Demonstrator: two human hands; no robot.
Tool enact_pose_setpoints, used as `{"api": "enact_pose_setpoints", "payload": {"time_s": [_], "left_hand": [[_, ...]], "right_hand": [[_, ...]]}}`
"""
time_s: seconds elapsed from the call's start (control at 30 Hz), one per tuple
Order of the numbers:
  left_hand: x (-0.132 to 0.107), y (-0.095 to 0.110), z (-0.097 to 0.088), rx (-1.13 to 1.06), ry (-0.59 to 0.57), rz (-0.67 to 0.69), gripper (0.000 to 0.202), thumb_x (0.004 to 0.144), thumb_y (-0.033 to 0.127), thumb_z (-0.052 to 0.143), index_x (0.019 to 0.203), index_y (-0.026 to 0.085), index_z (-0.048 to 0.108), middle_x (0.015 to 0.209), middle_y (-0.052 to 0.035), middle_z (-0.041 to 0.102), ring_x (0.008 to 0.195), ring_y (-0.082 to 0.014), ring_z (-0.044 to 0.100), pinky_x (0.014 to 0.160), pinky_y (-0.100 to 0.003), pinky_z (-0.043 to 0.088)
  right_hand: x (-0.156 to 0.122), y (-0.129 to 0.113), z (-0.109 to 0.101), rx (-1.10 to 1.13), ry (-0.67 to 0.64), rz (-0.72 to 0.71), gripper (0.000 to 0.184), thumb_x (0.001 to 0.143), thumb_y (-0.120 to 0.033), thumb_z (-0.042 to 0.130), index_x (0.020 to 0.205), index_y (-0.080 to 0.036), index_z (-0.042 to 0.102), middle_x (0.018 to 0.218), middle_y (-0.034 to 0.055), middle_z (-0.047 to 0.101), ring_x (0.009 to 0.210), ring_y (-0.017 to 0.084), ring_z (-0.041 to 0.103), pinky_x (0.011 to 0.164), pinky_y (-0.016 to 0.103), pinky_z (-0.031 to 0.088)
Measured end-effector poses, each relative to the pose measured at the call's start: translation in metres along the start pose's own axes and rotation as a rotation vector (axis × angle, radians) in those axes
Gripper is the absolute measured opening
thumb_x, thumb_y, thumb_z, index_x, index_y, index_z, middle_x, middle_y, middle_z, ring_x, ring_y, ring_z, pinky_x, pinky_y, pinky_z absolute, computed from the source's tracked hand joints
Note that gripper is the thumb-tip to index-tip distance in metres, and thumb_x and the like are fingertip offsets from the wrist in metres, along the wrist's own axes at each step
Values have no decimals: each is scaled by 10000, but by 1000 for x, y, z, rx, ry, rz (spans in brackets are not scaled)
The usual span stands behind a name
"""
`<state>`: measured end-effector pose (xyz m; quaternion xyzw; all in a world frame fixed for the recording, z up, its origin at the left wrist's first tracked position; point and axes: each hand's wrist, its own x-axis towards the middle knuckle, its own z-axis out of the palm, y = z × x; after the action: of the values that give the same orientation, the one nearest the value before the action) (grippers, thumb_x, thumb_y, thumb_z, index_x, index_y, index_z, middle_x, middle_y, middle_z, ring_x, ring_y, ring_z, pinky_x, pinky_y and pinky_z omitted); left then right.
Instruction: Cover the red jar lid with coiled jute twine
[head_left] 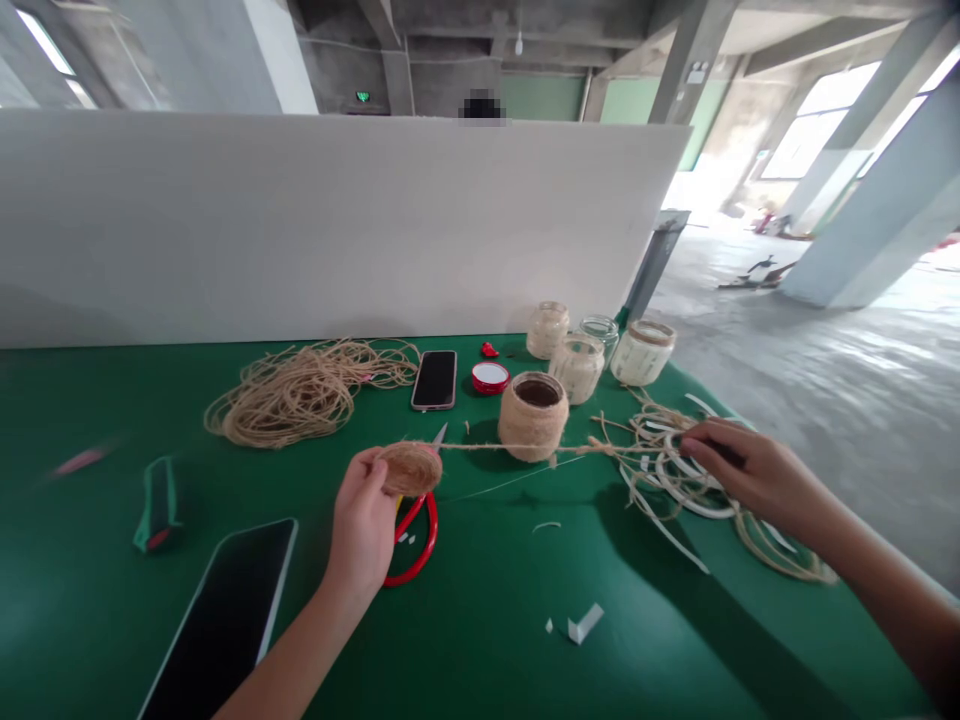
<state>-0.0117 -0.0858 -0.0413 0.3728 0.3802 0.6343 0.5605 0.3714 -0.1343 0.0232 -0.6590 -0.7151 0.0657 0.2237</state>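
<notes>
My left hand (pixel 365 515) grips a small round twine-covered piece (pixel 411 468) by its edge, thumb on top. From it a strand of jute twine (pixel 480 447) runs taut to the right, passing in front of a twine-wrapped glass jar (pixel 529 425). At the strand's other end my right hand (pixel 739 465) is closed, fingers pinched on the twine, above a tangle of twine and white strips (pixel 667 455). Under my left hand lie scissors with red handles (pixel 431 545), partly covered by the hand and the round piece.
A big loose coil of twine (pixel 300 395) lies back left, beside a phone (pixel 435 380) and a red tape roll (pixel 490 377). Several glass jars (pixel 576 368) stand back right. Front left are a dark tablet-like device (pixel 225 615) and a green cutter (pixel 159 505). A white panel (pixel 337 230) borders the table.
</notes>
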Motion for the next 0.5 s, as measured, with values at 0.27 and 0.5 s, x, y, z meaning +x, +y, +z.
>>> {"api": "enact_pose_setpoints", "payload": {"time_s": [0.27, 0.5], "left_hand": [[0, 0, 2, 9, 11, -13, 110, 821, 288, 514, 854, 189, 548, 864, -35, 589, 865, -185, 555, 773, -317, 420], [0, 0, 2, 1, 23, -8, 109, 803, 287, 532, 859, 195, 551, 877, -36, 592, 884, -192, 555, 757, -309, 431]], "right_hand": [[-7, 14, 4, 69, -35, 4, 296, 839, -459, 425, 808, -203, 570, 726, 35, 599, 625, 174, 546, 568, 266, 403], [-8, 17, 15, -96, -113, -18, 228, 865, -372, 410, 757, -222, 542, 775, 67, 599, 681, 213, 559, 577, 301, 376]]}}
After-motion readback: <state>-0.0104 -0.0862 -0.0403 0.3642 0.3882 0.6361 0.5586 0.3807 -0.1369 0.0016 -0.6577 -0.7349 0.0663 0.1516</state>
